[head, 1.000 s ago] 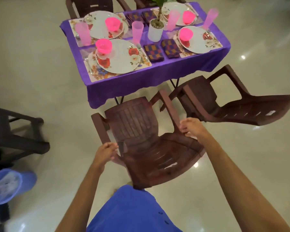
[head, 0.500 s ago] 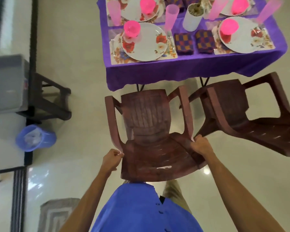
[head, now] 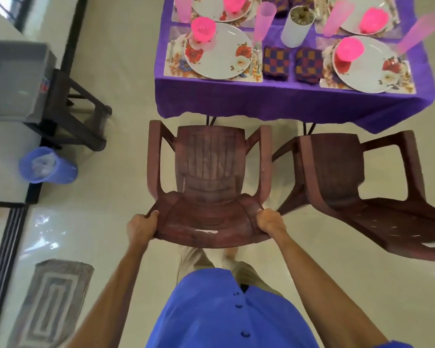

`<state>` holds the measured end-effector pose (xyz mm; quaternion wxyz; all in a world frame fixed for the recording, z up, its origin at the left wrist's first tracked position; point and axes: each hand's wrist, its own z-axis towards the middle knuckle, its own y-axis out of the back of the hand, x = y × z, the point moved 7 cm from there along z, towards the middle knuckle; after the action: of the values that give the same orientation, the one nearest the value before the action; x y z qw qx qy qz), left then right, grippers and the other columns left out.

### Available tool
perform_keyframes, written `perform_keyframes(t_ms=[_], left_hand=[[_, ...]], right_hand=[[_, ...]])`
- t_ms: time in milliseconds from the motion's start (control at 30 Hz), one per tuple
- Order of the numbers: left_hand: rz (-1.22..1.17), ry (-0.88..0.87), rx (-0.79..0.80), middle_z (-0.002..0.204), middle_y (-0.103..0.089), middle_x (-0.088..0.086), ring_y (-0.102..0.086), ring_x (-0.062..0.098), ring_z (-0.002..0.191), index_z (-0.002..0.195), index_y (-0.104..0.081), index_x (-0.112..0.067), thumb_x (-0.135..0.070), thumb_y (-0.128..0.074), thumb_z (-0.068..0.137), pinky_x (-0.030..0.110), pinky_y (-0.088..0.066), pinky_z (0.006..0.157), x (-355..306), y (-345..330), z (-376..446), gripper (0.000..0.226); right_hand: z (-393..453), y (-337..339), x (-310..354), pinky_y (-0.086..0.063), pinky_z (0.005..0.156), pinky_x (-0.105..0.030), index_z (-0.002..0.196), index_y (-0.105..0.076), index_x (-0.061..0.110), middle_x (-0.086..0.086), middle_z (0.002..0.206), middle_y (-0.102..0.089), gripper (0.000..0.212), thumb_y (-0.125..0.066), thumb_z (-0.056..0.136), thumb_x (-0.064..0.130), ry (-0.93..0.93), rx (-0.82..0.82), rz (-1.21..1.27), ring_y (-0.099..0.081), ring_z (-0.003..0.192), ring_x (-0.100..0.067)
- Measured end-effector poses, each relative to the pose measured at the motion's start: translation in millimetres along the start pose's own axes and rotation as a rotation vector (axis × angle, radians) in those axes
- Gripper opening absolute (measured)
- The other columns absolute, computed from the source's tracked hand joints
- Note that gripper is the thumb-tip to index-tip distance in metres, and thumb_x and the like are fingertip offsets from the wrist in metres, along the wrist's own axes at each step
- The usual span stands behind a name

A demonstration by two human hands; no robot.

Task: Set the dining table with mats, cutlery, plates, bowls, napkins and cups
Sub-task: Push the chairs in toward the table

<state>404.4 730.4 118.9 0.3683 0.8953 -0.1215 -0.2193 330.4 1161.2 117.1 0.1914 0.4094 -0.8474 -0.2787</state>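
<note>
Our left hand and right hand curl their fingers round the brown chair. It stands just before the purple bench, where plates, pink bowls and cups sit.

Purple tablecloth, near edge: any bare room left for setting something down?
Only a bare strip of purple tablecloth along the near edge, below the floral mats and checkered napkins. Beyond it, plates, pink bowls and cups crowd it.

Both arms outstretched, left hand and right hand curled — gripping
</note>
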Motion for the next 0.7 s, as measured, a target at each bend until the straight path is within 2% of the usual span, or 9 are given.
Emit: perform_keyframes(t_ms=[167, 233, 300, 400, 500, 600, 700], left_hand=[[-0.152, 0.027, 0.047, 0.087, -0.072, 0.02, -0.072, 0.035, 0.072, 0.089, -0.072, 0.004, -0.044, -0.069, 0.093, 0.045, -0.065, 0.072, -11, -10, -4, 0.048], [-0.177, 0.031, 0.065, 0.086, -0.07, 0.018, -0.069, 0.033, 0.07, 0.091, -0.07, 0.006, -0.04, -0.07, 0.093, 0.046, -0.065, 0.073, -16, -10, -7, 0.046], [-0.174, 0.035, 0.06, 0.085, -0.068, 0.017, -0.067, 0.033, 0.071, 0.093, -0.068, 0.007, -0.039, -0.07, 0.093, 0.048, -0.065, 0.075, -20, -7, -11, 0.046], [-0.175, 0.038, 0.069, 0.094, -0.067, 0.019, -0.068, 0.035, 0.078, 0.099, -0.065, 0.006, -0.039, -0.072, 0.093, 0.048, -0.065, 0.074, -24, -4, -16, 0.046], [-0.192, 0.046, 0.082, 0.1, -0.067, 0.019, -0.07, 0.035, 0.085, 0.103, -0.065, 0.005, -0.04, -0.073, 0.093, 0.045, -0.065, 0.071, -25, -3, -21, 0.046], [-0.201, 0.05, 0.093, 0.101, -0.067, 0.018, -0.069, 0.033, 0.084, 0.104, -0.066, 0.005, -0.041, -0.073, 0.093, 0.044, -0.065, 0.069, -24, -6, -22, 0.048], [-0.189, 0.063, 0.099, 0.099, -0.067, 0.018, -0.068, 0.03, 0.074, 0.103, -0.064, 0.005, -0.041, -0.073, 0.093, 0.046, -0.066, 0.072, -23, -7, -20, 0.048]], right_hand=[[0, 5, -11, -0.046, 0.108, -0.045, 0.141, -0.058, 0.005, -0.022, 0.145, -0.055, 0.051, -0.035, 0.108, 0.036, 0.003, -0.015, 0.017, -0.055, 0.131, -0.041], [0, 6, -16, -0.045, 0.108, -0.044, 0.141, -0.057, 0.003, -0.023, 0.146, -0.055, 0.052, -0.036, 0.107, 0.035, -0.006, -0.005, 0.059, -0.055, 0.132, -0.041], [0, 7, -19, -0.046, 0.109, -0.042, 0.142, -0.056, -0.001, -0.025, 0.146, -0.055, 0.052, -0.036, 0.107, 0.033, -0.006, 0.014, 0.119, -0.054, 0.132, -0.042], [0, 8, -21, -0.049, 0.105, -0.044, 0.138, -0.057, -0.004, -0.026, 0.141, -0.058, 0.048, -0.039, 0.107, 0.028, 0.007, 0.032, 0.184, -0.057, 0.128, -0.043], [1, 10, -22, -0.055, 0.092, -0.045, 0.134, -0.061, -0.003, -0.025, 0.134, -0.062, 0.046, -0.041, 0.105, 0.027, 0.01, 0.05, 0.226, -0.062, 0.118, -0.042], [4, 12, -26, -0.05, 0.061, -0.034, 0.127, -0.063, -0.001, -0.022, 0.124, -0.065, 0.041, -0.043, 0.106, 0.029, 0.003, 0.097, 0.256, -0.064, 0.1, -0.037], [9, 10, -31, -0.046, 0.057, -0.03, 0.123, -0.063, 0.0, -0.021, 0.119, -0.067, 0.041, -0.044, 0.107, 0.032, 0.003, 0.143, 0.283, -0.064, 0.094, -0.036]])
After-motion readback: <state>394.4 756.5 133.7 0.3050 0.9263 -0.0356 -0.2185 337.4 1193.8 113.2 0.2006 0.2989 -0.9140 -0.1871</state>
